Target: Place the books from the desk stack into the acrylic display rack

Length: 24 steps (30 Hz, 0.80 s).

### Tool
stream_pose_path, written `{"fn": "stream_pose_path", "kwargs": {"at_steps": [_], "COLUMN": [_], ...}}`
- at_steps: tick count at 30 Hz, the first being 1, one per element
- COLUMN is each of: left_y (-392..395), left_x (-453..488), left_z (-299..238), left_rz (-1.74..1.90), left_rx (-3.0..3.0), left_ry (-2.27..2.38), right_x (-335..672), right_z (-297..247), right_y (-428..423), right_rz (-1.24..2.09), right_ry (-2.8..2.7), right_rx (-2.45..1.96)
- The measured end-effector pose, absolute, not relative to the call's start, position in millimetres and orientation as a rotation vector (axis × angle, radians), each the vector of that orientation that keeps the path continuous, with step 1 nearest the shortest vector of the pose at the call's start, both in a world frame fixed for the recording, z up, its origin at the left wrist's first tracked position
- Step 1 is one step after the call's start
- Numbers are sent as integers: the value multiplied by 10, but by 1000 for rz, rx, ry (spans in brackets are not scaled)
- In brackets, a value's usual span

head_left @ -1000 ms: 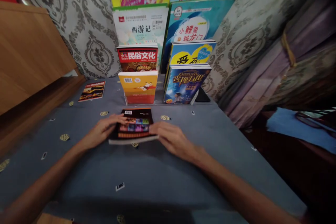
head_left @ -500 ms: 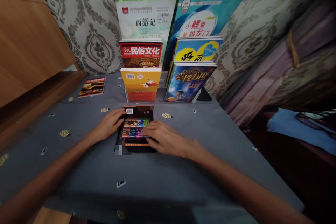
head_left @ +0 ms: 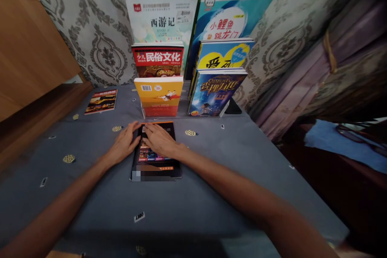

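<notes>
A black book [head_left: 178, 167] lies flat on the grey patterned tablecloth [head_left: 229, 157], with small coloured pictures and an orange strip on its cover. My left hand [head_left: 123, 144] rests along the book's left edge, fingers stretched toward its upper left corner. Across the upper part of the cover lies my right hand [head_left: 159, 139], palm down with fingers extended to the left. It hides part of the pictures and the barcode corner. Just beyond the book stands an orange-yellow book [head_left: 160, 98] in a clear holder.
Behind it rises a tiered row of books, among them a red book [head_left: 159, 58], a white-green book [head_left: 163, 16] and a blue book [head_left: 216, 92]. A thin red booklet [head_left: 101, 100] lies at left. A dark object [head_left: 233, 107] sits right of the holder. Purple curtain [head_left: 290, 92] hangs at right.
My right hand has slid leftward and up over the book's cover, from its right edge to near the upper left. My left hand stays at the left edge. The view has shifted slightly.
</notes>
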<state>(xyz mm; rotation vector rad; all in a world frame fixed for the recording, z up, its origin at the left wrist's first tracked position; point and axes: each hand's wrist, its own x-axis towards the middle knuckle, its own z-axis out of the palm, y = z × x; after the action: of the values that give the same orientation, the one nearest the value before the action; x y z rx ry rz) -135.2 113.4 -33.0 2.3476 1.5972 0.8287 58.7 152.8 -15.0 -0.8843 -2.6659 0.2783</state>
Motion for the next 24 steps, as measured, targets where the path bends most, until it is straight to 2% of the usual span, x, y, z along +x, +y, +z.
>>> {"fn": "stream_pose_path", "kwargs": {"at_steps": [8, 15, 24], "left_y": [1122, 1205, 1310], "left_x": [-1343, -1350, -862], "left_z": [-293, -239, -213], "left_rz": [783, 601, 514], "left_rx": [2390, 2662, 2764], "left_ry": [1619, 1603, 1308], "right_x": [1211, 1481, 1488], "right_z": [-172, -319, -401], "right_y": [1605, 1762, 1841], "right_rz": [310, 506, 565], "right_ry": [-2559, -2385, -2340], "right_rx": [-1063, -1002, -948]}}
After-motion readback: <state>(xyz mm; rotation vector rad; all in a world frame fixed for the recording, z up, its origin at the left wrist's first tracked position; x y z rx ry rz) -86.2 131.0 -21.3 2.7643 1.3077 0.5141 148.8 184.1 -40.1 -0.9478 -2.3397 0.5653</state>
